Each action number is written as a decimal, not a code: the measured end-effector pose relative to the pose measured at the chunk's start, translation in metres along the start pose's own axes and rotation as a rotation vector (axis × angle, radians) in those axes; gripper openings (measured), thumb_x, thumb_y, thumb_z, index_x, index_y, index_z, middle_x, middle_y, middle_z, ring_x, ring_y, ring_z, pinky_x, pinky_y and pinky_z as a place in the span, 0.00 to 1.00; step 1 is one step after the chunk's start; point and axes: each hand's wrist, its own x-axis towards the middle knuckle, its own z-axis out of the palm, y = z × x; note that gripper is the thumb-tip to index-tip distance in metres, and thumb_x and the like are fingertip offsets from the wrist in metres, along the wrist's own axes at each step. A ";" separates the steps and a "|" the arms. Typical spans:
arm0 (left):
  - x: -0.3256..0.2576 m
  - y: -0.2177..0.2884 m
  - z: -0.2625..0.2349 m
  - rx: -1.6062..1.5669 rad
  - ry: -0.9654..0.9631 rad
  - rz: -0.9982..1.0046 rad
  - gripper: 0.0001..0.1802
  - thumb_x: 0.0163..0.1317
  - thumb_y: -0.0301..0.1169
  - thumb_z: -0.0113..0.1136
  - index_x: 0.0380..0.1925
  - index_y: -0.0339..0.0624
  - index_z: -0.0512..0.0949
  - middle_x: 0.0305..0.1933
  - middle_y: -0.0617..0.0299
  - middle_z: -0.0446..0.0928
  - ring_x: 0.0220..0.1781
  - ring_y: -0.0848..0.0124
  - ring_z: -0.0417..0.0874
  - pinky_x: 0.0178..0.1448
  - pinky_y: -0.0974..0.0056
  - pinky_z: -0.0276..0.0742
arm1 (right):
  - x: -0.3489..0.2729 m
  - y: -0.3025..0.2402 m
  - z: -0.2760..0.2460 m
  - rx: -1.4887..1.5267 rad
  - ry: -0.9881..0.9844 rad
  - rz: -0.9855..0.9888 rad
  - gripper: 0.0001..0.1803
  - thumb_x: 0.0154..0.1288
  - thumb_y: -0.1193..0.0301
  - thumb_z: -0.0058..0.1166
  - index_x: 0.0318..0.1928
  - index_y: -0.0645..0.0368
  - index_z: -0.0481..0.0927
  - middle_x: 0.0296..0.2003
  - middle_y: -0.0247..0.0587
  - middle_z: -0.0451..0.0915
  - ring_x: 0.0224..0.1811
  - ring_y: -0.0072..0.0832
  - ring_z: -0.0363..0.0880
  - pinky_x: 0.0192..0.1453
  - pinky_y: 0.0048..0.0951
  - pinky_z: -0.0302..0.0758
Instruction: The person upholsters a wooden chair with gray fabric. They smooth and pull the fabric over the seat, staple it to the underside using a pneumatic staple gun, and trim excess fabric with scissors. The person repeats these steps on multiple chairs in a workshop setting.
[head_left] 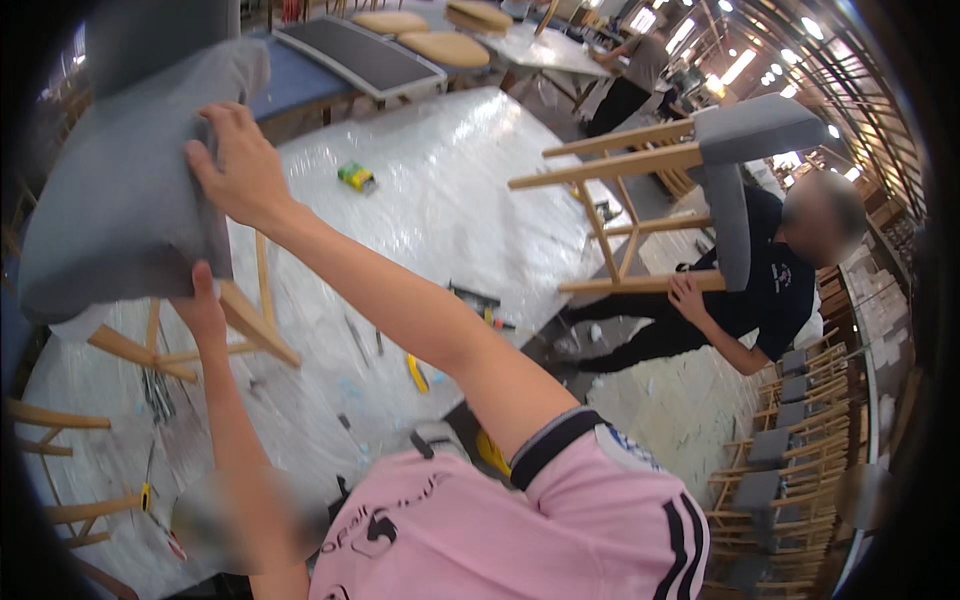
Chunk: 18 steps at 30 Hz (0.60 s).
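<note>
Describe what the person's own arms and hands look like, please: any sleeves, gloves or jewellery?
Both hands are bare: no gloves, rings or watch show on the left hand or the right hand. The forearms are uncovered too. The right arm comes out of a short pink sleeve with a dark cuff band and dark stripes down its side.
</note>
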 end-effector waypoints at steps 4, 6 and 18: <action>0.041 -0.035 0.000 0.068 0.050 0.007 0.50 0.64 0.54 0.71 0.68 0.23 0.62 0.70 0.48 0.69 0.70 0.59 0.71 0.76 0.58 0.61 | -0.095 0.032 -0.014 0.067 -0.268 0.398 0.14 0.65 0.65 0.63 0.45 0.61 0.81 0.29 0.44 0.84 0.34 0.37 0.86 0.41 0.38 0.80; 0.057 -0.052 -0.015 0.023 0.067 0.031 0.49 0.63 0.56 0.70 0.67 0.24 0.63 0.68 0.49 0.70 0.68 0.59 0.73 0.76 0.58 0.63 | -0.107 0.015 -0.010 0.090 -0.479 0.385 0.20 0.60 0.57 0.68 0.45 0.58 0.82 0.33 0.45 0.86 0.38 0.38 0.87 0.43 0.39 0.81; 0.088 -0.006 -0.042 -0.293 -0.341 -0.460 0.37 0.72 0.51 0.62 0.67 0.31 0.68 0.66 0.59 0.75 0.65 0.69 0.77 0.69 0.62 0.71 | -0.070 -0.032 -0.007 -0.104 -0.443 0.353 0.17 0.57 0.57 0.65 0.33 0.60 0.84 0.28 0.49 0.86 0.35 0.49 0.86 0.41 0.46 0.81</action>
